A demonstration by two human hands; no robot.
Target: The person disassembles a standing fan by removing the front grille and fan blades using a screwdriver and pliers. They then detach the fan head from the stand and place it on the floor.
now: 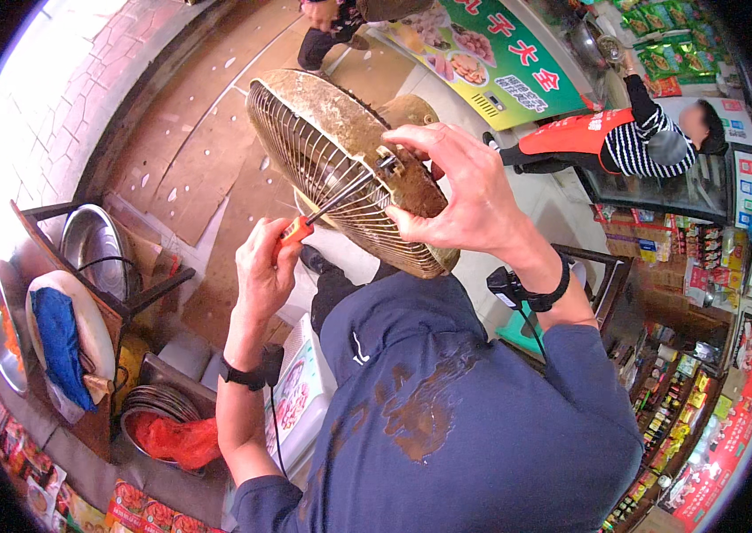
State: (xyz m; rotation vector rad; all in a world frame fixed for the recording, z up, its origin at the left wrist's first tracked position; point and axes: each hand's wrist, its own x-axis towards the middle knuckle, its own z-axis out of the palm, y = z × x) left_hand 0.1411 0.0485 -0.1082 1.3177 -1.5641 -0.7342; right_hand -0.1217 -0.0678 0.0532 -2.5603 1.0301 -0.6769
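Observation:
My left hand (pixel 265 265) is closed around the orange handle of a screwdriver (pixel 296 231). The shaft slants up and to the right, across the wire guard (pixel 305 160) of a grimy electric fan (pixel 327 102). Its tip reaches a small metal clip (pixel 388 163) on the rim of the guard; whether it sits in a screw cannot be made out. With thumb and fingers spread either side of that clip, my right hand (pixel 474 191) grips the fan's rim. The fan head is tilted, and its motor housing (pixel 407 111) shows behind.
At left, metal basins (pixel 96 249) and a blue cloth (pixel 58 333) rest on a wooden stand. Red netting (pixel 176 440) lies in a bowl below. A person in an orange apron (pixel 571 133) is by a glass counter at upper right; another person (pixel 332 27) stands at the top. Packaged goods (pixel 678 400) line the right.

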